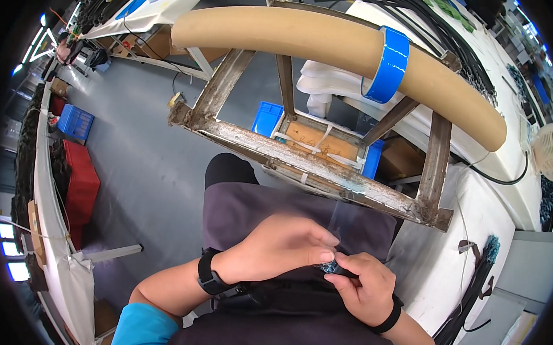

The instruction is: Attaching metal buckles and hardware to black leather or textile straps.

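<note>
Small bundle (329,267), dark with glossy blue flecks, sitting above smooth dark apron (262,212), between left hand (279,246) and right hand (368,286). Right pinching it, thumb and fingers curling. Left reaching across, fingers bending, blurring; thumb meeting bundle, cannot tell whether gripping. Beyond, rough, stained metal frame (302,160) supporting smooth, curving brown tube (282,34); shiny blue ring (393,63) encircling it.
</note>
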